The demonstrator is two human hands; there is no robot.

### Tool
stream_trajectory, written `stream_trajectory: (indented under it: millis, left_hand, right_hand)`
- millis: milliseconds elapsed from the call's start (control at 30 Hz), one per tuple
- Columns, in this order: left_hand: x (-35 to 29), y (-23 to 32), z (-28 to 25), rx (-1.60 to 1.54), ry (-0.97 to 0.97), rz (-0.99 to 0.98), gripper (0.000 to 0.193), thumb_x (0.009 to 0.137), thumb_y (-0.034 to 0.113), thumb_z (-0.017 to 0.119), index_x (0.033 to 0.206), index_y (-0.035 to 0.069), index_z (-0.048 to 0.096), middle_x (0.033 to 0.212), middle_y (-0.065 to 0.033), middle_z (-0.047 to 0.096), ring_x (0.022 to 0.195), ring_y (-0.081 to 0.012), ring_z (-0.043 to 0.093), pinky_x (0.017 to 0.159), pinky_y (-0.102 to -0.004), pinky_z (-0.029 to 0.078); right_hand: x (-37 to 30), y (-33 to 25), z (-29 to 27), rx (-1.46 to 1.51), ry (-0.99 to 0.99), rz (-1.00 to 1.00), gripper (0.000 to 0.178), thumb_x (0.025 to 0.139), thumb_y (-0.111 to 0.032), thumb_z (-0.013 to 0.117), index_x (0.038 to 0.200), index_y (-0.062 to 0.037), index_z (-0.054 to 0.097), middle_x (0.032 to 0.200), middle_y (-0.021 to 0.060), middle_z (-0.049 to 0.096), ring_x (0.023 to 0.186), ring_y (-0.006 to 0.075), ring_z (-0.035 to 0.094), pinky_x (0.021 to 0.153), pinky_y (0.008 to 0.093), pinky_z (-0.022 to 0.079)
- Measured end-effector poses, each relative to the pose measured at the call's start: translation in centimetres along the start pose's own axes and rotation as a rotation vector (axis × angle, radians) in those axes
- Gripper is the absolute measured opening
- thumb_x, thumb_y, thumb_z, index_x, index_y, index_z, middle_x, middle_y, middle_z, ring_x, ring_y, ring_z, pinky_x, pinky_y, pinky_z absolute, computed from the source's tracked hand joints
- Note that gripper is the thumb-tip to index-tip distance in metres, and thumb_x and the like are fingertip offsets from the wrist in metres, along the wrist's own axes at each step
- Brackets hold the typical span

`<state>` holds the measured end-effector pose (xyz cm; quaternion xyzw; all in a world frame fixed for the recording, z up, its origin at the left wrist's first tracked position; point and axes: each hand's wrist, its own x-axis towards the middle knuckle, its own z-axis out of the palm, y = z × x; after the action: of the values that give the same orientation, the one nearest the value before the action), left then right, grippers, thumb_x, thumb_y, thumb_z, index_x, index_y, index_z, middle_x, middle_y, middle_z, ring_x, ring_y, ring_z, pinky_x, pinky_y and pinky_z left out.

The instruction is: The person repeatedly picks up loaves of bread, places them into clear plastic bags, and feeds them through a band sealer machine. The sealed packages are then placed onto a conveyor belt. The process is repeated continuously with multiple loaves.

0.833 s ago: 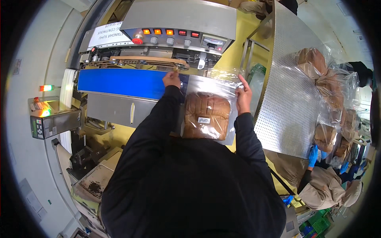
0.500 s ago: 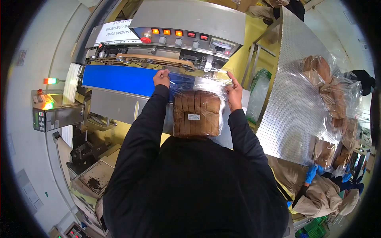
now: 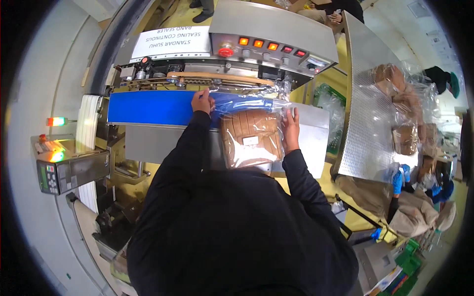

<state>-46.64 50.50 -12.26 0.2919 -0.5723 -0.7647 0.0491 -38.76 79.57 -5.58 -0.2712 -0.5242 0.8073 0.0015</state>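
A clear plastic bag of sliced brown bread [image 3: 252, 140] with a white label lies in front of me. Its loose top stretches over the right part of the blue conveyor belt [image 3: 150, 107], toward the sealing band of a band sealer [image 3: 274, 34]. My left hand [image 3: 202, 102] is closed, pinching the left corner of the bag's top. At the bag's right side, my right hand [image 3: 291, 130] has its fingers stretched upward, next to the plastic and without a grip on it.
A dimpled metal table [image 3: 363, 108] on the right carries several bagged loaves [image 3: 406, 140]. Co-workers' blue-gloved hands [image 3: 398, 177] are beside it. On the left stands a control box [image 3: 71, 170] with lit lamps. A green crate [image 3: 333, 111] holds clear plastic.
My right hand has let go of the bag's upper right corner and moved down along its side, fingers straightening. The left hand still pinches. The whole view has shifted.
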Motion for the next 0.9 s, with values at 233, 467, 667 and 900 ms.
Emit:
stream_trajectory:
  millis: [233,467,667,900]
  left_hand:
    - [-6.0,3.4,-4.0,-0.374,-0.303,-0.368,0.032,0.086,0.029,0.064,0.103,0.006,0.05,0.091,-0.0125,0.065,0.086,-0.0215,0.063,0.072,-0.0345,0.05]
    - [-2.4,3.7,-9.4,-0.441,-0.393,-0.472,0.012,0.087,0.014,0.059,0.089,0.002,0.058,0.09,-0.0142,0.066,0.079,-0.0226,0.064,0.071,-0.0355,0.052]
    - [1.0,4.3,-13.3,-0.258,-0.31,-0.365,0.016,0.087,0.014,0.059,0.077,0.003,0.055,0.084,-0.0145,0.067,0.077,-0.0226,0.064,0.07,-0.0343,0.05]
    - [4.2,5.1,-18.4,-0.155,-0.306,-0.28,0.024,0.091,0.021,0.054,0.075,0.004,0.055,0.087,-0.0188,0.067,0.079,-0.0242,0.064,0.078,-0.0336,0.047]
  right_hand:
    - [-3.8,5.5,1.5,-0.114,-0.107,-0.015,0.05,0.095,-0.035,0.045,0.129,0.0026,0.044,0.128,0.0111,0.05,0.118,0.0183,0.047,0.099,0.0291,0.036]
    - [-7.2,8.6,7.0,-0.236,-0.14,-0.023,0.047,0.097,-0.036,0.041,0.126,0.0006,0.048,0.125,0.0112,0.053,0.113,0.0184,0.051,0.096,0.0297,0.039]
    - [-8.3,11.0,10.1,-0.097,-0.11,0.035,0.035,0.095,-0.03,0.047,0.115,-0.0016,0.055,0.115,0.0067,0.057,0.106,0.0149,0.052,0.092,0.0278,0.039]
    - [-8.9,9.9,12.8,-0.176,-0.131,0.096,0.021,0.092,-0.024,0.054,0.091,-0.0046,0.062,0.088,0.0016,0.064,0.082,0.0104,0.058,0.082,0.0277,0.043]
